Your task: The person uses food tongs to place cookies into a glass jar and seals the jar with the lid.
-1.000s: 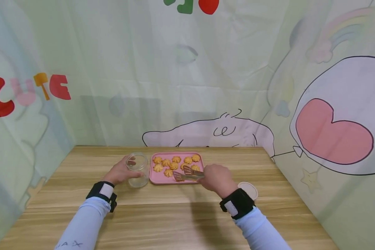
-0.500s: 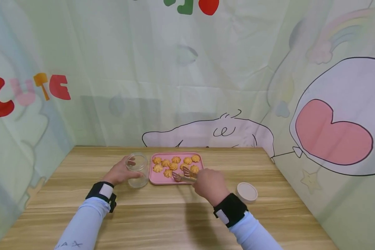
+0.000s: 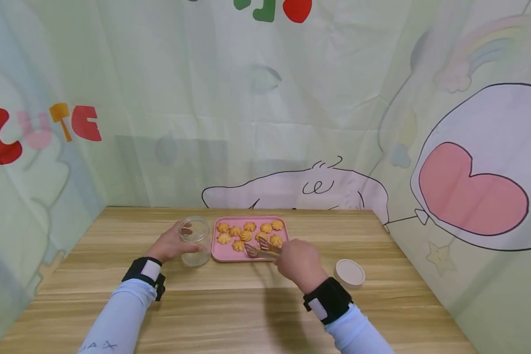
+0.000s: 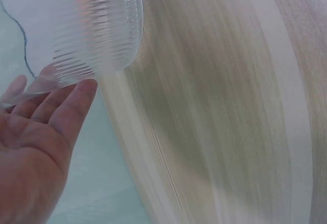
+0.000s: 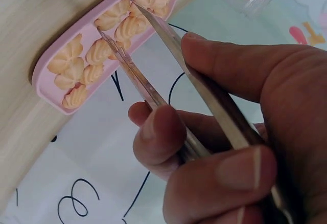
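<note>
– Slightly left and nearer, the tongs (image 3: 270,254) have been shifted by the right hand (image 3: 300,263) since a second ago. The round lid (image 3: 349,273), partly covered then by the black wrist strap (image 3: 328,301), is now fully seen.

– How are the tongs held?

– They are gripped between the thumb and curled fingers. Their tips are held apart over the near half of the pink tray (image 3: 224,253). A cookie is seen between them from the right wrist; whether it is touched cannot be told.

– And the left hand (image 3: 171,244)?

– By it a clear jar (image 3: 194,254) is gripped, mouth up, with the thumb on the near side. It is held just left of the tray.

– Where are the cookies (image 3: 250,226)?

– Ridged and golden, they are spread across the tray, at the far middle of the table (image 3: 194,314). Right of the right hand, the lid is laid flat. Beyond the far edge, a printed cloth (image 3: 159,172) is seen.
</note>
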Demonstrator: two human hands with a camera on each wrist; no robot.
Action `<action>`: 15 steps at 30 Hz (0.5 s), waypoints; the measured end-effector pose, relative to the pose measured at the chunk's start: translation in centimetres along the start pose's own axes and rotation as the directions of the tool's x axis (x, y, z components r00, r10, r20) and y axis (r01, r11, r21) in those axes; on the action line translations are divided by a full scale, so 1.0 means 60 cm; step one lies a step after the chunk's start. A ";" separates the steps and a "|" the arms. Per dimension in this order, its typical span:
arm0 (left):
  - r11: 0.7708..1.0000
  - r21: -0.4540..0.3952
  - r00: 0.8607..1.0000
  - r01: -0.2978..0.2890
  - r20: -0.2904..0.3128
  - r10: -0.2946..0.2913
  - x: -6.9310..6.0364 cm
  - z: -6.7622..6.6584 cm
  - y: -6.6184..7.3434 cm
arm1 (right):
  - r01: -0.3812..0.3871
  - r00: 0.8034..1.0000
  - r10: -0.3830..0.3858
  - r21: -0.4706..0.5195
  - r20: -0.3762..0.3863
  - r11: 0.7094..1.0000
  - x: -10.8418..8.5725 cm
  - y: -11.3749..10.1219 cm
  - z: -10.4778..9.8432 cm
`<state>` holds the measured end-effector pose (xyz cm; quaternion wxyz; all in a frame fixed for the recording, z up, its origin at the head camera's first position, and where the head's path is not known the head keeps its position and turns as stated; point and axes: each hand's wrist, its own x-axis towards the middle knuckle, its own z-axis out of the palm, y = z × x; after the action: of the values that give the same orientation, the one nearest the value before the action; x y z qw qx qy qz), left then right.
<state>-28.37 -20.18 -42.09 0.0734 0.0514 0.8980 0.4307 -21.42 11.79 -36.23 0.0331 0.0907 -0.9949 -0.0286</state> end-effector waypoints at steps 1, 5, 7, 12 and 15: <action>1.000 -0.001 1.000 0.001 0.000 -0.001 0.000 0.000 -0.001 | -0.009 1.000 0.009 0.010 0.007 1.000 0.001 0.001 0.000; 1.000 -0.016 1.000 0.011 -0.003 -0.011 0.005 0.002 -0.005 | -0.039 0.999 0.038 0.049 0.022 0.998 0.004 0.007 0.003; 1.000 -0.021 1.000 0.013 -0.001 -0.013 0.006 0.002 -0.007 | -0.051 0.998 0.050 0.061 0.025 0.997 0.005 0.009 0.004; 1.000 -0.015 1.000 0.004 -0.004 -0.004 0.007 0.002 -0.009 | -0.056 0.998 0.056 0.072 -0.002 0.996 0.006 0.013 0.004; 1.000 -0.014 1.000 0.004 -0.004 -0.004 0.006 0.002 -0.009 | -0.037 0.998 0.040 0.068 -0.048 0.997 0.006 0.014 0.002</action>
<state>-28.74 -20.37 -42.58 0.0726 0.0481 0.8953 0.4368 -21.93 12.58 -36.29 0.0551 0.0734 -0.9958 0.0075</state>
